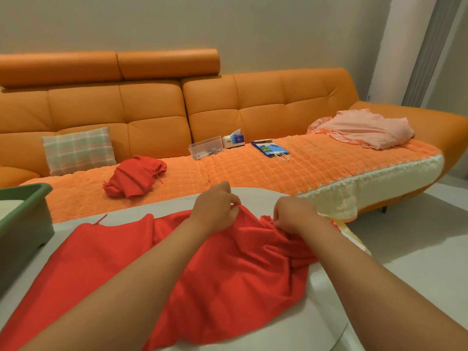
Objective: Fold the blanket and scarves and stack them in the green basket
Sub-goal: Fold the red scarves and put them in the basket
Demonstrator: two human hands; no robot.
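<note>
Both hands pinch cloth: the left hand (215,209) and right hand (293,215) each have fingers curled on the bunched far edge of a red scarf (228,269), close together at 12 o'clock.

The sofa (152,117) fills the back of the view. The white counter (319,323) lies in front of it and carries the scarf, which is spread loosely and rumpled, trailing toward 7 o'clock. The pink blanket (364,130) sits unfolded on the sofa at 2 o'clock. The basket (22,224) stands on the counter at 9 o'clock, with something pale in it that I cannot identify. A second scarf (134,177) lies crumpled on the sofa at 11 o'clock.

The step in hand looks like straightening this scarf before its first fold, so the task seems early. Next, the hands likely need to move apart along the edge to pull it flat, then bring it over toward 6 o'clock, matching the edges.
</note>
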